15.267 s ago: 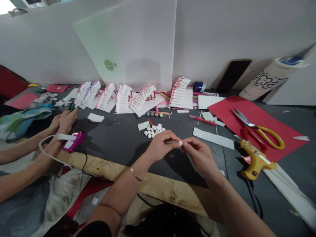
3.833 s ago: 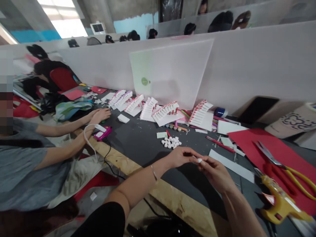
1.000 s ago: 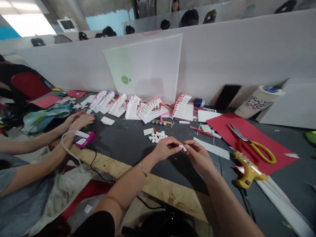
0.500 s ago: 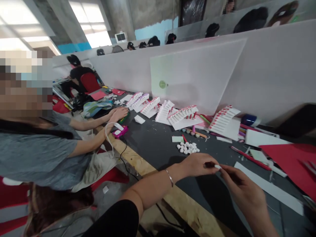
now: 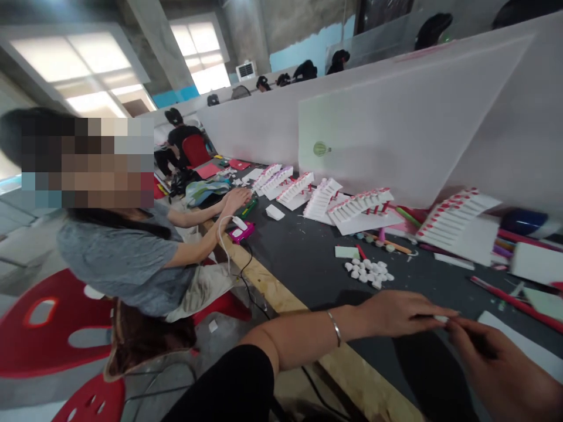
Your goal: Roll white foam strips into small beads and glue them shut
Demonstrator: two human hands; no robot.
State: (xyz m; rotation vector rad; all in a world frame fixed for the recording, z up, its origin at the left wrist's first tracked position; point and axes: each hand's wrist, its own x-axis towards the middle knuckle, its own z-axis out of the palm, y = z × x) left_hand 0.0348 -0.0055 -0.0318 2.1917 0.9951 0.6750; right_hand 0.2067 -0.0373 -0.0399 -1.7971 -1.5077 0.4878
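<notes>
My left hand point(image 5: 402, 313), with a silver bracelet at the wrist, reaches over the dark table from below. Between its fingertips and those of my right hand point(image 5: 504, 357) is a small white piece point(image 5: 440, 319), pinched from both sides. Its kind is hard to make out. Just beyond my left hand lies a pile of small white lumps point(image 5: 368, 272), beside a pale green slip of paper point(image 5: 347, 252). A strip of white paper point(image 5: 523, 346) lies behind my right hand, partly hidden by it.
White stair-shaped paper models point(image 5: 360, 205) with red and pink dots line the back of the table point(image 5: 303, 264) below a white partition point(image 5: 396, 117). To the left a co-worker in a grey shirt point(image 5: 127, 252) rests both hands near a magenta power strip point(image 5: 241, 232).
My view has swung left, so everything on the table sits further right in the picture. Both my hands still pinch the small white piece between them.
</notes>
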